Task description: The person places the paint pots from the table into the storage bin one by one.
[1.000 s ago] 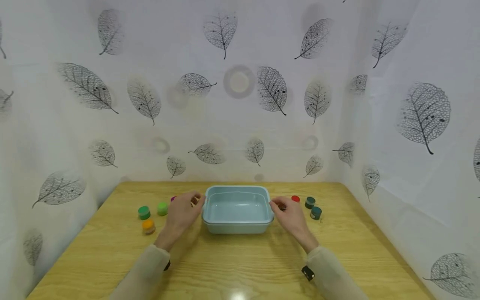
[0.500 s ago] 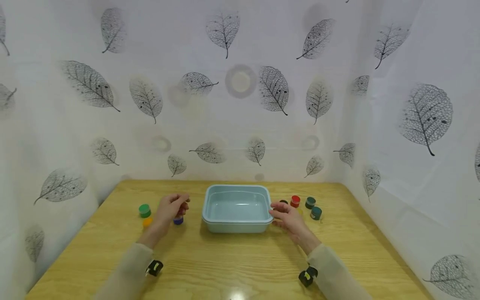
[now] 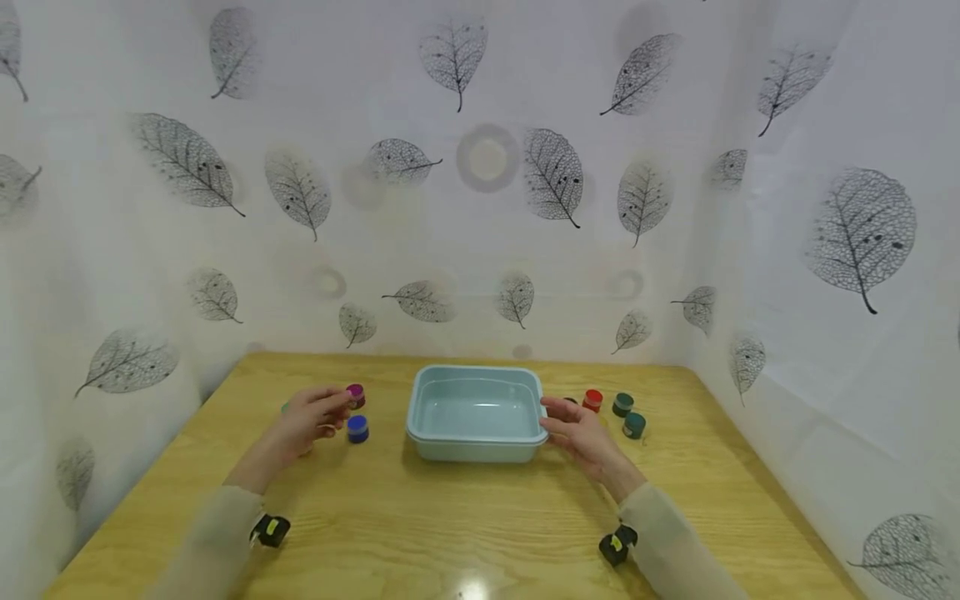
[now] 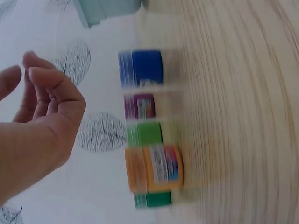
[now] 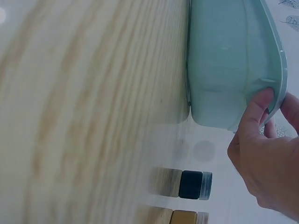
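Observation:
A pale blue-green plastic tub [image 3: 476, 451] sits in the middle of the wooden table. My right hand [image 3: 588, 437] is at its right rim, fingertips touching, thumb and fingers spread apart; the right wrist view has the thumb [image 5: 256, 108] beside the wall under the rim. On the left, my left hand [image 3: 300, 427] hovers over small paint jars, fingers loosely bent and holding nothing. Nearest to it stand a purple jar [image 3: 356, 397] and a blue jar [image 3: 357, 429]. Left-wrist-view jars are light green [image 4: 145, 134], orange [image 4: 161, 169] and dark green [image 4: 156, 199], mostly hidden by the hand in the head view.
Right of the tub stand a red jar [image 3: 592, 400], a dark green jar [image 3: 622, 405] and a teal jar [image 3: 634, 426]. A black jar [image 5: 191, 185] and a yellow jar [image 5: 184, 217] are partly behind my right hand. A leaf-print curtain [image 3: 480, 250] encloses the table's back and sides.
My left hand has left the tub's left rim and moved left over the jars. The right hand has loosened its fingers at the right rim. The tub stays in place.

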A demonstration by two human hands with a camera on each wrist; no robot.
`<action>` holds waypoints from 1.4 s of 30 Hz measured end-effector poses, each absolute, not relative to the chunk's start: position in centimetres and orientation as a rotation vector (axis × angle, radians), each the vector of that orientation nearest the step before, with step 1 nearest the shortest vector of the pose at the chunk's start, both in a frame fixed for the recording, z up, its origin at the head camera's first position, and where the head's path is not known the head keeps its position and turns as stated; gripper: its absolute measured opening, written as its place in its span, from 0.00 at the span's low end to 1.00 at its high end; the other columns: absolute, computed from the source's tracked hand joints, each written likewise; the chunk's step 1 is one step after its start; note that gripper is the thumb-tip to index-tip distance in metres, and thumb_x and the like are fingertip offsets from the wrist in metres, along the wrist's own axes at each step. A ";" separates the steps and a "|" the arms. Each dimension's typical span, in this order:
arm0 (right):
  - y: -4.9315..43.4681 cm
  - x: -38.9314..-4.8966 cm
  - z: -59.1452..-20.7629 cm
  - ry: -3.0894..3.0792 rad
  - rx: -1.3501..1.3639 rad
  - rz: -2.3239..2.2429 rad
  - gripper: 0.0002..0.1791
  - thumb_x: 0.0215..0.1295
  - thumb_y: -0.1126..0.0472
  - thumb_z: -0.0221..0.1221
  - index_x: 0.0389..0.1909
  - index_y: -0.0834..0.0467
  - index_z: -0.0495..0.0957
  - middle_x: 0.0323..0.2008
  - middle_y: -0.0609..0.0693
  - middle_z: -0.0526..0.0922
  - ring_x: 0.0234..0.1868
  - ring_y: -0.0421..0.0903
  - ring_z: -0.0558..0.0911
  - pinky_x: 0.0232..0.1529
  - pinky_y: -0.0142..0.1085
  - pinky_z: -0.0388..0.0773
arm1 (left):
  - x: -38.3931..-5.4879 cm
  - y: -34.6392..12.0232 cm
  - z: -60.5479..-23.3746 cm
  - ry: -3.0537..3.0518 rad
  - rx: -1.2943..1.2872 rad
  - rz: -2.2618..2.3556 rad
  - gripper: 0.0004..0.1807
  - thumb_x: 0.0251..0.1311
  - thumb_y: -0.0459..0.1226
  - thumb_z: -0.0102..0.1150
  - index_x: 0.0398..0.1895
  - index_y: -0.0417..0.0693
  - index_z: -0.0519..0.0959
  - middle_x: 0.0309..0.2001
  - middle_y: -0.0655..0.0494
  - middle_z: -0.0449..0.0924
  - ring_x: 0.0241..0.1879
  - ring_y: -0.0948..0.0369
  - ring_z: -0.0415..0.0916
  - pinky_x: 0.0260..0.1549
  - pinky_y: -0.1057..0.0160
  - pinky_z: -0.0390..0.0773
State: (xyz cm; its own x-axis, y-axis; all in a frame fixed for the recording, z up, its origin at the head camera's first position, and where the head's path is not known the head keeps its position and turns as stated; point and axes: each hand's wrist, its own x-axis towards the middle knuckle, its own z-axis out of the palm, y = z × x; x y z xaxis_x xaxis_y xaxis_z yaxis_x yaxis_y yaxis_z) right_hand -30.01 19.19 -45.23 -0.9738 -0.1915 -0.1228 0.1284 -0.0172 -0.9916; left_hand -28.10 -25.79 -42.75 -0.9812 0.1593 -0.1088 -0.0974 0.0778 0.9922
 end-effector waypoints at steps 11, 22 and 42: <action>19.4 -30.3 -45.3 1.959 -0.063 -2.131 0.31 0.67 0.67 0.60 0.69 0.66 0.64 0.66 0.66 0.66 0.52 0.45 0.80 0.47 0.33 0.82 | -27.3 -30.3 -42.1 2.458 0.113 1.732 0.27 0.69 0.49 0.55 0.61 0.38 0.73 0.43 0.62 0.81 0.44 0.62 0.77 0.44 0.62 0.81; 19.3 -30.2 -45.4 1.960 -0.048 -2.131 0.31 0.68 0.67 0.59 0.70 0.65 0.64 0.66 0.66 0.67 0.50 0.43 0.81 0.46 0.32 0.82 | -26.9 -32.9 -43.0 2.501 0.126 1.641 0.30 0.66 0.45 0.60 0.63 0.32 0.70 0.57 0.49 0.78 0.48 0.65 0.78 0.47 0.62 0.79; 19.3 -30.3 -45.3 1.938 -0.012 -2.137 0.31 0.66 0.67 0.60 0.70 0.64 0.64 0.63 0.63 0.69 0.50 0.44 0.80 0.47 0.33 0.82 | -27.2 -34.9 -44.6 2.321 0.321 1.534 0.36 0.64 0.35 0.60 0.69 0.26 0.58 0.67 0.24 0.59 0.56 0.54 0.73 0.49 0.55 0.81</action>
State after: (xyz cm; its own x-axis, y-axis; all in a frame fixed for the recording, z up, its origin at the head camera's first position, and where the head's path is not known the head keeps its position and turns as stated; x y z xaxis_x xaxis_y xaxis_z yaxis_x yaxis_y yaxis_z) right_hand -30.27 19.33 -45.26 -0.9671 -0.1939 -0.1647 0.1828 -0.0794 -0.9799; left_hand -27.15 -34.91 -44.65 -0.9170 0.3676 -0.1550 0.0015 0.3916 0.9201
